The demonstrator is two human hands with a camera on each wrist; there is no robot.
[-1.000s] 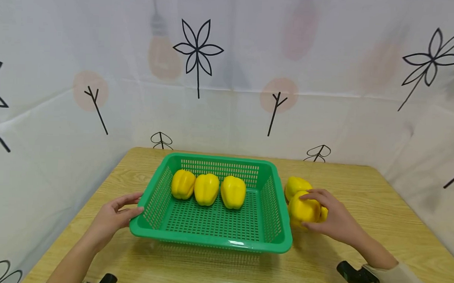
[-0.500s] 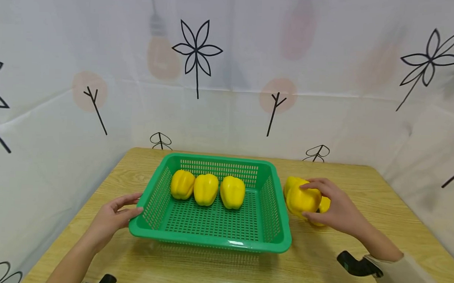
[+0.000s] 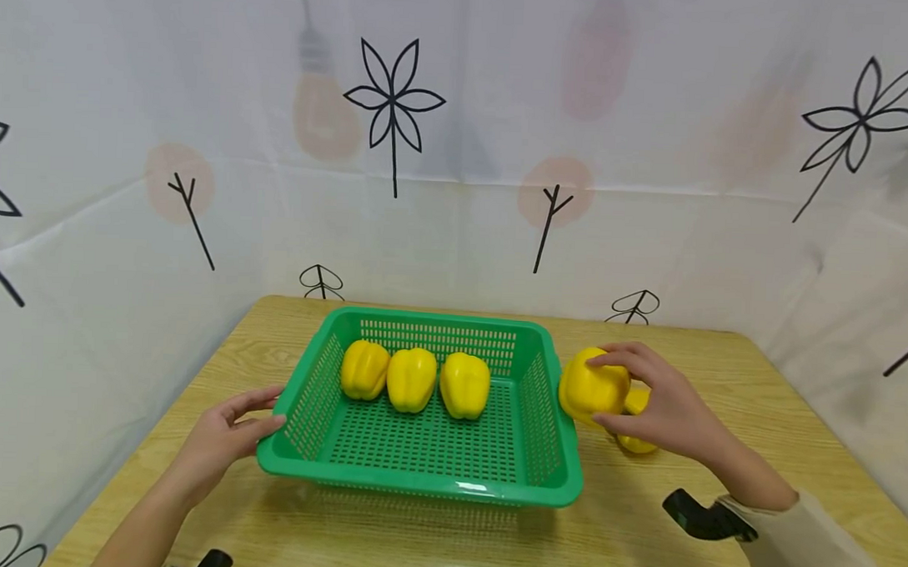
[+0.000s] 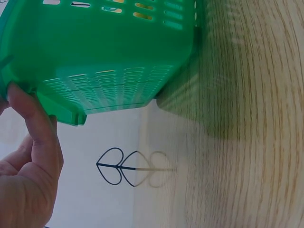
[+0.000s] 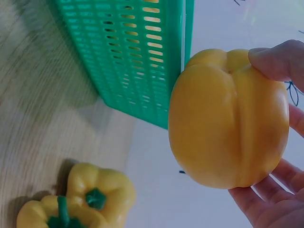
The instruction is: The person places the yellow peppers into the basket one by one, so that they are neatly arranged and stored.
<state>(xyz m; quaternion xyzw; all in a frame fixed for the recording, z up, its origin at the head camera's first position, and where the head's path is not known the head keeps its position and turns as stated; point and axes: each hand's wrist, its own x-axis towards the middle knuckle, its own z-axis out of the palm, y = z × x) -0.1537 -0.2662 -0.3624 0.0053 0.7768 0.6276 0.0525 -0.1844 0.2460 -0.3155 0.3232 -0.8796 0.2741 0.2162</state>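
Note:
My right hand (image 3: 663,403) pinches a yellow bell pepper (image 3: 593,387) between thumb and fingers. It holds that pepper off the table, right by the right rim of a green plastic basket (image 3: 424,486). In the right wrist view, the pepper (image 5: 228,123) hangs above table level next to the basket's slotted wall (image 5: 128,52). Inside the basket, three yellow bell peppers (image 3: 411,380) stand in a row toward the back. My left hand (image 3: 219,442) grips the basket's left rim; in the left wrist view its fingers (image 4: 40,123) curl at the rim.
Two more yellow bell peppers (image 5: 102,190) with green stems lie on the wooden table (image 3: 720,393), right of the basket and partly behind my right hand in the head view. A white patterned cloth (image 3: 456,233) hangs behind the table and along its sides.
My right hand has lifted the bell pepper and carried it left to the basket's right rim, exposing more of those on the table. The left hand and basket stay put.

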